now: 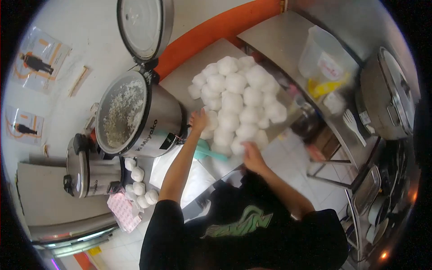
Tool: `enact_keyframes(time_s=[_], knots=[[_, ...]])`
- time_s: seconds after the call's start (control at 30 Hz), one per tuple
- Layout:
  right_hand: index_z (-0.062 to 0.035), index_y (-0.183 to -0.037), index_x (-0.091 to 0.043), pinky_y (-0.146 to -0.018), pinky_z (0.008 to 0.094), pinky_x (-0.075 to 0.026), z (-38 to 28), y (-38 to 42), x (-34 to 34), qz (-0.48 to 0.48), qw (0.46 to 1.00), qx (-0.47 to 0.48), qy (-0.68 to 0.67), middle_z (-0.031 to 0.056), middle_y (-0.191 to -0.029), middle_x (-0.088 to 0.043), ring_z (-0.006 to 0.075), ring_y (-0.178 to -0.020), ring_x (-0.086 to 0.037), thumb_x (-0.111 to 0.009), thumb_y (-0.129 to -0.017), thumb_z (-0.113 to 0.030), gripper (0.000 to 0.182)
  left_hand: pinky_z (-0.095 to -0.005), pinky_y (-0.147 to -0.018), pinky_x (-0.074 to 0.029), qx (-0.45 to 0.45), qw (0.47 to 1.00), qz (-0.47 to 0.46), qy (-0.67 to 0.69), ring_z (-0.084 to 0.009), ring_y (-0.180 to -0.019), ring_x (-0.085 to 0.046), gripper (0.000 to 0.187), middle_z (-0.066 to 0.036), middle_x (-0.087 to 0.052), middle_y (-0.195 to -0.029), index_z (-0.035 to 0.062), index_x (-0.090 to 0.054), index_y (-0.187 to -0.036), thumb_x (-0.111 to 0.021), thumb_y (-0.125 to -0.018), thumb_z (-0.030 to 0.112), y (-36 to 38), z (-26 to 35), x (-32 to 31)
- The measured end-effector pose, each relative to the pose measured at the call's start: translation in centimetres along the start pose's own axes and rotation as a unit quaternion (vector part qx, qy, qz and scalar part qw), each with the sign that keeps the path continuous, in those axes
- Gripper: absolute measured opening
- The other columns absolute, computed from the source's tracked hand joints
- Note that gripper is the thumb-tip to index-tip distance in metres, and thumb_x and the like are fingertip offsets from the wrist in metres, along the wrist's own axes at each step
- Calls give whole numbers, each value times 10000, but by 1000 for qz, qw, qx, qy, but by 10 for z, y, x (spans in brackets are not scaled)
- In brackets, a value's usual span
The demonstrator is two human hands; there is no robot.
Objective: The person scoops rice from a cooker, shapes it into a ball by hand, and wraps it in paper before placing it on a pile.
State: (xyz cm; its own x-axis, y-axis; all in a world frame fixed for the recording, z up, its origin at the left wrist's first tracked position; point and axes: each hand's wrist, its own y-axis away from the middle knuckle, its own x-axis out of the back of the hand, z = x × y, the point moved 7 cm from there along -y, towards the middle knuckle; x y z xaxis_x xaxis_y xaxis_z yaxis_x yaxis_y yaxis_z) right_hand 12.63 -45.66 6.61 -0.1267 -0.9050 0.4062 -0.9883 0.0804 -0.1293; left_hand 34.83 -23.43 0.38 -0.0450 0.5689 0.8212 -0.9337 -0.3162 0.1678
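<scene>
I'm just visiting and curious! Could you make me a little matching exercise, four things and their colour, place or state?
1. Central white lumps
2. Large cooker
3. Fork-like utensil
4. Scoop-like tool

A. Turquoise
B. Lid raised, white grains inside
C. Piled in a heap
D. Near the big pot at picture right

Pairs: 1-C, 2-B, 3-D, 4-A
</scene>
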Motion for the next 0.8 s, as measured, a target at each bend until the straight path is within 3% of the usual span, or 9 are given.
enact_keyframes(time_s=[0.1, 0.17, 0.23, 0.3, 0.37, 0.47, 0.53, 0.73, 0.8], knots=[[-64, -1178, -510, -768, 384, -496, -20, -15, -30, -113, 993, -11, -25, 169, -1039, -509, 306, -872, -580, -530, -742, 37, 449, -335, -950, -408, -188, 920, -23, 344, -232, -1059, -549, 377, -167, -553, -1157, 65, -467, -1256, -513, -951, 281, 32, 36, 60], [-68, -1177, -512, -773, 394, -496, -28, -27, -54, -154, 988, 15, 7, 171, -1058, -517, 313, -880, -585, -528, -750, 24, 437, -289, -884, -438, -263, 850, -103, 445, -178, -981, -553, 310, -110, -557, -1121, 38, -479, -1203, -561, -911, 101, 119, 110, 154], [-71, -1187, -510, -794, 410, -486, -32, -36, -93, -238, 970, 23, 50, 183, -1080, -519, 329, -910, -578, -534, -754, 10, 441, -272, -821, -424, -426, 798, -164, 394, -153, -980, -531, 292, -82, -558, -1071, 10, -479, -1146, -588, -889, 99, 202, 159, 239], [-71, -1218, -500, -839, 436, -458, -35, -40, -142, -280, 953, 72, 88, 207, -1112, -511, 358, -973, -546, -554, -752, -8, 473, -331, -588, -475, -511, 549, -267, 605, -228, -621, -597, 145, -98, -635, -770, 27, -607, -844, -684, -837, 150, 265, 190, 303], [-68, -1267, -481, -897, 471, -415, -63, -36, -175, -165, 953, 238, 88, 237, -1160, -492, 399, -1057, -490, -584, -746, -32, 532, -305, -512, -453, -535, 361, -272, 714, -213, -571, -607, 218, -105, -649, -720, 25, -642, -780, -681, -849, 228, 294, 187, 339], [-59, -1353, -404, -941, 500, -372, -91, -54, -203, -166, 928, 184, 276, 253, -1171, -456, 433, -1113, -423, -640, -697, -41, 698, -275, -544, -473, -515, 169, -251, 802, -186, -658, -617, 195, -117, -639, -803, -26, -670, -882, -662, -872, 169, 305, 164, 358], [-63, -1383, -367, -937, 505, -372, -61, -63, -221, -193, 913, 146, 330, 254, -1184, -435, 430, -1099, -426, -665, -670, -36, 773, -273, -561, -482, -510, 103, -237, 821, -190, -705, -622, 192, -133, -646, -849, -63, -671, -940, -673, -864, 114, 305, 145, 367], [-171, -1449, -301, -911, 483, -387, -57, -60, -245, -227, 865, 157, 418, 279, -1187, -405, 437, -1043, -437, -693, -640, -10, 913, -265, -518, -461, -464, 87, -243, 847, -176, -642, -613, 118, -120, -659, -758, -55, -693, -841, -708, -815, 58, 277, 86, 413], [-184, -1462, -278, -917, 527, -379, -54, -64, -245, -207, 872, 136, 422, 292, -1183, -405, 476, -1014, -440, -653, -672, 15, 898, -285, -522, -458, -460, 79, -245, 850, -188, -647, -614, 105, -117, -654, -754, -53, -680, -835, -698, -826, 50, 255, 69, 425]])
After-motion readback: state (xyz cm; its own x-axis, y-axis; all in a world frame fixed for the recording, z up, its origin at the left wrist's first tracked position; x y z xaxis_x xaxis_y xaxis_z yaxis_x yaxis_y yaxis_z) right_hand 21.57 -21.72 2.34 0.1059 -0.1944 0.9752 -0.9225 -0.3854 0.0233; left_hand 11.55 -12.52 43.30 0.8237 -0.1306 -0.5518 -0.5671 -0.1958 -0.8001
